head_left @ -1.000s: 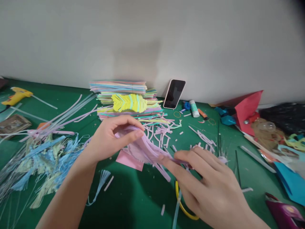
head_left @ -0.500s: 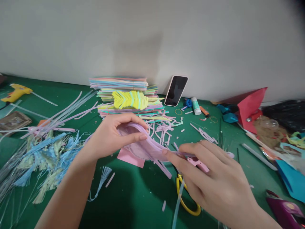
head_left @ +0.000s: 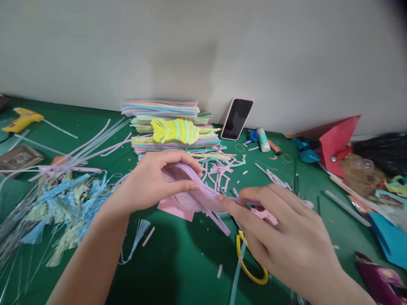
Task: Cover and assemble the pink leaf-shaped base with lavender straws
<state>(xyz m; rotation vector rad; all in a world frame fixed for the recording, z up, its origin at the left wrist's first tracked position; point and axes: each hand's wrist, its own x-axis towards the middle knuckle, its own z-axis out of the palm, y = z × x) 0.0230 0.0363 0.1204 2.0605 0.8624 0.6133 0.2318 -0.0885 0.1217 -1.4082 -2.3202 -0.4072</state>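
Note:
Between my two hands is a curved lilac craft piece (head_left: pixel 190 199) built from soft strips, its edge bowed upward. My left hand (head_left: pixel 159 180) pinches its left rim, thumb below and fingers above. At the piece's right end, my right hand (head_left: pixel 280 228) presses its fingertips together on the lilac strip, whose tail runs out past the knuckles. Pink-handled scissors or a similar pink tool (head_left: pixel 264 216) shows partly behind the right fingers. Below that hand lie yellow-handled scissors (head_left: pixel 254 271), their blades partly hidden. A pink paper square (head_left: pixel 176 210) rests under the craft piece.
Stacked pastel pipe cleaners (head_left: pixel 160 109) and a yellow bundle (head_left: pixel 174 130) lie at the back beside a leaning phone (head_left: pixel 237 118). Blue and green tassels (head_left: pixel 76 207) and a yellow glue gun (head_left: pixel 23 120) are at left. A glue stick (head_left: pixel 263 140) and red paper (head_left: pixel 337 144) are at right.
The left hand and the lilac piece have shifted slightly right. The right hand keeps nearly the same place and grip. The view has tilted a little.

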